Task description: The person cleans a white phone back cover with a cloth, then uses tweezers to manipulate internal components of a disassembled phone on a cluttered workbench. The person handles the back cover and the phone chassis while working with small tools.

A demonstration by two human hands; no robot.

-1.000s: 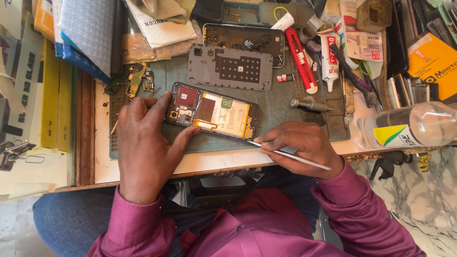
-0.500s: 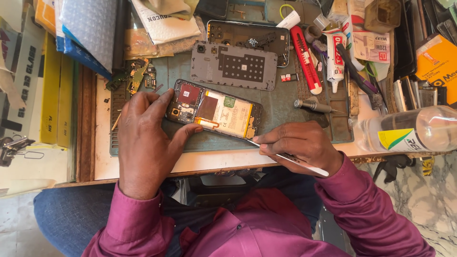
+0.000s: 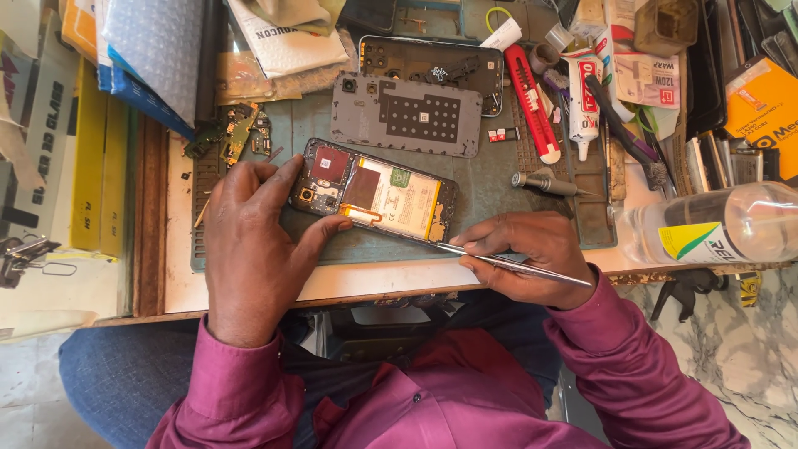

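Pinching slim metal tweezers (image 3: 515, 266) in a narrow grip, the right hand (image 3: 528, 254) rests at the desk (image 3: 249, 287) edge, the tips touching the lower right corner of the opened smartphone (image 3: 374, 193). That phone lies just left of and beyond this hand, long axis running left to right, slightly tilted. Nearer its camera end, the left hand (image 3: 249, 237) clamps it, fingers above and thumb below, wrist bent inward. Farther back lie a grey inner frame (image 3: 406, 114), a red utility knife (image 3: 532, 100) and a screwdriver (image 3: 544, 183).
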